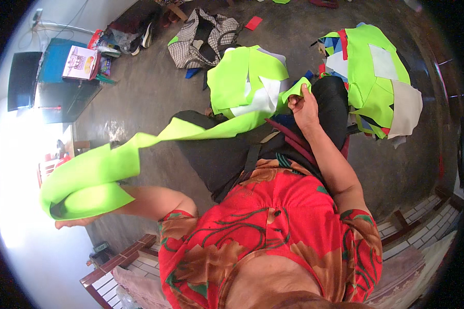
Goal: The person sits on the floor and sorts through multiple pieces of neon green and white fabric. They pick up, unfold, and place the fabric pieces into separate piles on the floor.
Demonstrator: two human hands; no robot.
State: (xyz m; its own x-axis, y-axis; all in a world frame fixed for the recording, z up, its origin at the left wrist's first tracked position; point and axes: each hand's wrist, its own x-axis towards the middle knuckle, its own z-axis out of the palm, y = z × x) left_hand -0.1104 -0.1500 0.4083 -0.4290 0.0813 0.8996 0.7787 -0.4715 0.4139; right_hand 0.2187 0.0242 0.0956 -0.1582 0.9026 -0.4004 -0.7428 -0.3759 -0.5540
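Observation:
A long bright green fabric strip (191,130) stretches across my lap between my two hands, twisted along its middle. At the lower left its broad end loops around my left hand (77,222), which holds it out to the side; most of those fingers are hidden under the cloth. My right hand (305,107) is closed, pinching the other end of the strip between thumb and fingers above my right knee. Just beyond my lap lies a pile of green and white fabric pieces (229,77), close to the strip.
Another heap of green, white and red cloth pieces (379,67) sits at the right. Checked fabric (188,44) and a red scrap (253,22) lie on the floor ahead. A box (80,63) rests on a blue cabinet (56,64) at the left. Wooden-framed furniture (113,262) stands lower left.

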